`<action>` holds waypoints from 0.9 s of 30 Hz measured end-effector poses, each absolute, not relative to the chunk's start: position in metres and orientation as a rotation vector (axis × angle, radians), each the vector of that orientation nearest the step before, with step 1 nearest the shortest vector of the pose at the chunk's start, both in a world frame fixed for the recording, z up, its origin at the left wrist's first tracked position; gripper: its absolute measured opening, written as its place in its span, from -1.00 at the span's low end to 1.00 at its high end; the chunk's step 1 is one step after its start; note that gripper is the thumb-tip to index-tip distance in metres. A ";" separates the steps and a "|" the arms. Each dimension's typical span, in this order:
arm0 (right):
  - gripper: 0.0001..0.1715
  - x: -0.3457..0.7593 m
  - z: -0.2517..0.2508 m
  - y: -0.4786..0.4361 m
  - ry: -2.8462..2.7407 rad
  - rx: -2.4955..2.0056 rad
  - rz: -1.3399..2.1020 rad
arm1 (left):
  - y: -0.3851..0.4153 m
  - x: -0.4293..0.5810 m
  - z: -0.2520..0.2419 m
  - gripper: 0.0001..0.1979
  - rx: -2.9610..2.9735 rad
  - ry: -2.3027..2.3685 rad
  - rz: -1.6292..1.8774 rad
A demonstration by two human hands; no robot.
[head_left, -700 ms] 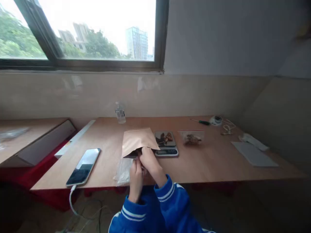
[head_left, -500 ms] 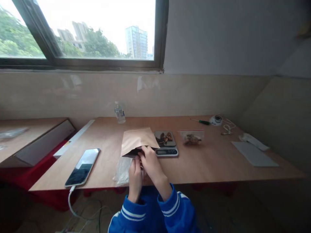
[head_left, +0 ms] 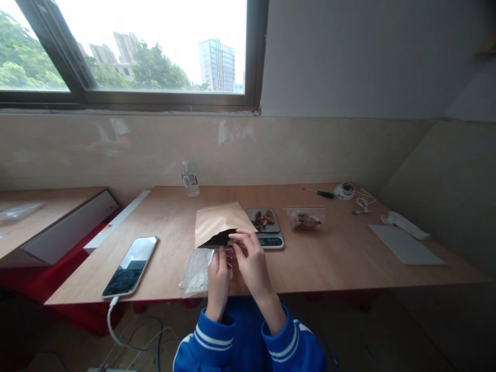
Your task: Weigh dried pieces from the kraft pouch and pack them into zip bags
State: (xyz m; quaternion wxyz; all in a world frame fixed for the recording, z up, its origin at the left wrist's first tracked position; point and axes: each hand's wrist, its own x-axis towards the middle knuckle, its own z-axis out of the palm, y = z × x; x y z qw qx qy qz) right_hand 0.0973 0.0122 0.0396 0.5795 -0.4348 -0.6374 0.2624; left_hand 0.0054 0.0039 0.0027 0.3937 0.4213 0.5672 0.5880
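Note:
A brown kraft paper bag [head_left: 219, 219] lies on the table with its dark mouth gaping toward me. My left hand [head_left: 219, 279] pinches the bag's lower lip at the near edge. Right at the opening, my right hand [head_left: 251, 261] is closed on a small brown piece [head_left: 231, 241], which looks like dried mushroom. Partly covered by the bag, a kitchen scale [head_left: 274, 241] carries several dried mushroom pieces [head_left: 265, 218] on its plate. A clear plastic bag [head_left: 197, 271] lies under and left of my left hand.
Right of the scale sits a zip bag [head_left: 306, 219] of brown pieces. A phone [head_left: 130, 267] with a charging cable lies left. Farther back are a water bottle [head_left: 190, 179], a screwdriver [head_left: 325, 194] and a white dome camera [head_left: 344, 191]. White sheets [head_left: 405, 245] lie at right.
My right hand has drawn back from inside the bag toward the right, and a brown piece now shows at its fingertips. The bag's mouth gapes wider. My left hand stays at the lip.

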 end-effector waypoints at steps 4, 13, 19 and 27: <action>-0.79 0.096 0.043 0.006 -1.365 -0.945 0.653 | 0.005 0.007 0.007 -0.51 1.054 1.437 1.483; -0.59 0.140 0.029 0.029 -0.902 -0.967 0.775 | 0.018 -0.011 0.014 -0.49 1.114 1.501 1.531; -0.61 0.188 -0.013 0.076 -0.879 -1.170 0.583 | 0.020 -0.014 0.016 -0.46 1.130 1.476 1.523; -0.59 0.203 -0.022 0.091 -1.655 -1.364 0.131 | 0.018 -0.014 0.019 -0.47 1.141 1.475 1.534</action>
